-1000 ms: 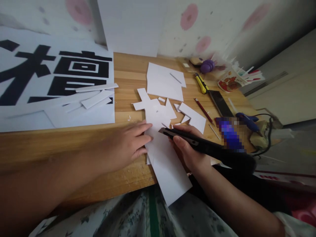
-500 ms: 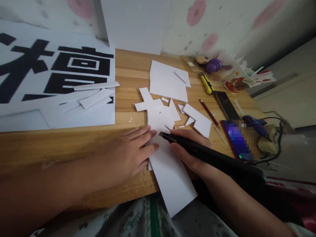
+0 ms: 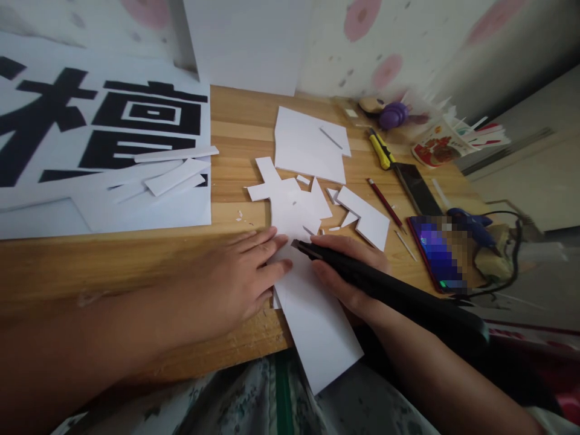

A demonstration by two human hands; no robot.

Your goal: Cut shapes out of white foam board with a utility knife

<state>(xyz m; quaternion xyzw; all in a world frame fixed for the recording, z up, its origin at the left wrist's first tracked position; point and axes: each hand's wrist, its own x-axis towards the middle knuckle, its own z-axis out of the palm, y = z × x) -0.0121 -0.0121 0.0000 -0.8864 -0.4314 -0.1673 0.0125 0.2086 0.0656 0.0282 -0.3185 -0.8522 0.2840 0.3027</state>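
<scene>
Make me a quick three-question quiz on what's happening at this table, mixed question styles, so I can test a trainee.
1. Multiple choice. Which hand holds the black knife? (a) left (b) right (c) neither
2. True or false. The left hand is raised well clear of the white board.
3. Fill in the blank. The dark red pencil and the yellow cutter lie on a table made of ____.

Key
1. (b), the right hand.
2. False: the left hand has its fingertips on the white board.
3. Wood.
</scene>
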